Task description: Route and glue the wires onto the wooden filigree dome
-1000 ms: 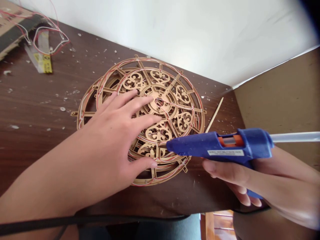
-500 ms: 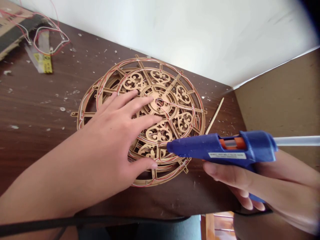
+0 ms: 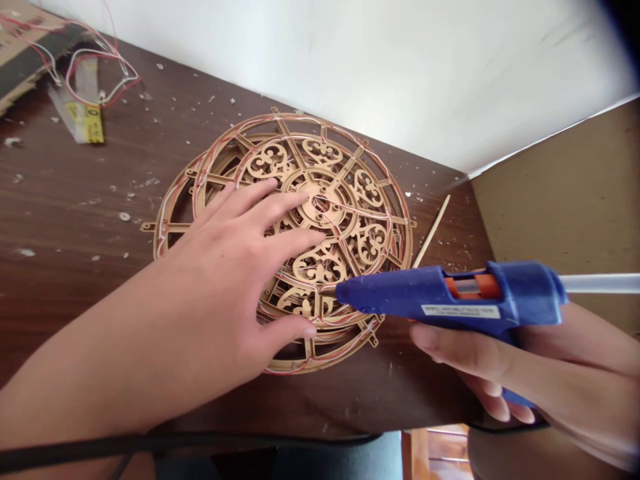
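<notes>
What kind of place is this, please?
Probably a home craft desk: a dark wooden table littered with white crumbs, an ornate wooden wheel strung with thin wires under the left hand, and a blue hot glue gun in the right hand.

Left hand flat on wooden disc; right hand grips glue gun.

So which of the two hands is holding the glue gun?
The right hand, gripping the blue hot glue gun; the left hand lies flat, fingers spread, on the wooden fretwork disc.
</notes>
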### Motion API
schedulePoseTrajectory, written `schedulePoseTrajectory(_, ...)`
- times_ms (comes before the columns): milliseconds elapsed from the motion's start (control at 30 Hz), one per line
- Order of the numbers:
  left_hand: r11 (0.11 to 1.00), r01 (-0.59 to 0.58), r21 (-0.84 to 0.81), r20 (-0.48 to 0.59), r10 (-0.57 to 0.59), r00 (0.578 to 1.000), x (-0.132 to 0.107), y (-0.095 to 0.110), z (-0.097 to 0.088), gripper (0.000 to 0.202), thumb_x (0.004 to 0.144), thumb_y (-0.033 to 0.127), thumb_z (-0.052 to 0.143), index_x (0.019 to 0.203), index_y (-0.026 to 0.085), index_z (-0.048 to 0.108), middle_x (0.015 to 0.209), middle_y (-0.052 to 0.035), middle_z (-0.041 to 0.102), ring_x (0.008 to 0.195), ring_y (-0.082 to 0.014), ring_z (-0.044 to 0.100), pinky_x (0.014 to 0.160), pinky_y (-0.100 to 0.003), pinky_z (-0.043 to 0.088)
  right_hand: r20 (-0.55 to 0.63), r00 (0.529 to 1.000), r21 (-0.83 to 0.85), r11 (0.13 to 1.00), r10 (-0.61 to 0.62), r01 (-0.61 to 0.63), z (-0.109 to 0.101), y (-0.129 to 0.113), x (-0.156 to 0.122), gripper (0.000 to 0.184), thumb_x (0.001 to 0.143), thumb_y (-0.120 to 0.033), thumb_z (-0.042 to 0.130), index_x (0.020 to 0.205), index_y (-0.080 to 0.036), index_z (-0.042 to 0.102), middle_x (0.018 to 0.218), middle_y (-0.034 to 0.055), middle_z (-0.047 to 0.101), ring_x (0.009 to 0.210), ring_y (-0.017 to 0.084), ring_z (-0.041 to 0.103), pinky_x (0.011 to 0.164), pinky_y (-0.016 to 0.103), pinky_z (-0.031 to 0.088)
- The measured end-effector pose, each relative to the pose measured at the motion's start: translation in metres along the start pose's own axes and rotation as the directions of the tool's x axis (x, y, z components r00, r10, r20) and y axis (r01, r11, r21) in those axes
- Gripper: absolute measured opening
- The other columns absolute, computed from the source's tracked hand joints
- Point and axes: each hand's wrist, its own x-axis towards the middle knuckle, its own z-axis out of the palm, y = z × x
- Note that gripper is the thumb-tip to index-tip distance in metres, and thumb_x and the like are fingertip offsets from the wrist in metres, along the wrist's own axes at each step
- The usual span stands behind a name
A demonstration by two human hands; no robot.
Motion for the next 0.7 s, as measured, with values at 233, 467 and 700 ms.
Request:
schedulePoseTrajectory(233,0.999,0.008,-0.032,-0.006,-0.009,1.0,0.0002,-0.0013,0.0005,0.076,0.09,0.062,0.093,0.161,0.044,0.074,0.191,0.0042,0.044,0.18,-0.0521,0.03,0.152,-0.078,0.019,0.013,1.0,-0.024,1.0,0.015,-0.015,-0.0036,0.0045,-0.0029,0.029,0.089,-0.062,0.097,0.094,-0.034,0.088,0.066,0.0049,0.073,0.089,0.038,0.081,0.073,0.046,0.07)
schedulePoseTrajectory(467,1.0,0.003,-0.012,0.004,-0.003,1.0,0.0,-0.0005,0.0002,0.077,0.091,0.061,0.092,0.162,0.04,0.073,0.192,0.0017,0.043,0.18,-0.0517,0.029,0.152,-0.079,0.019,0.006,1.0,-0.009,1.0,0.019,-0.019,-0.0038,0.0039,-0.002,0.029,0.087,-0.061,0.099,0.087,-0.035,0.086,0.065,0.0057,0.073,0.091,0.039,0.081,0.076,0.048,0.07)
schedulePoseTrajectory(700,1.0,-0.001,0.007,0.009,0.001,1.0,0.0006,-0.0011,0.0006,0.077,0.092,0.065,0.09,0.163,0.041,0.071,0.193,0.0033,0.041,0.181,-0.0497,0.028,0.152,-0.078,0.019,0.008,1.0,-0.046,0.999,0.016,-0.015,-0.0061,0.003,-0.0018,0.031,0.088,-0.063,0.098,0.092,-0.034,0.088,0.07,0.0049,0.077,0.091,0.038,0.082,0.075,0.046,0.07)
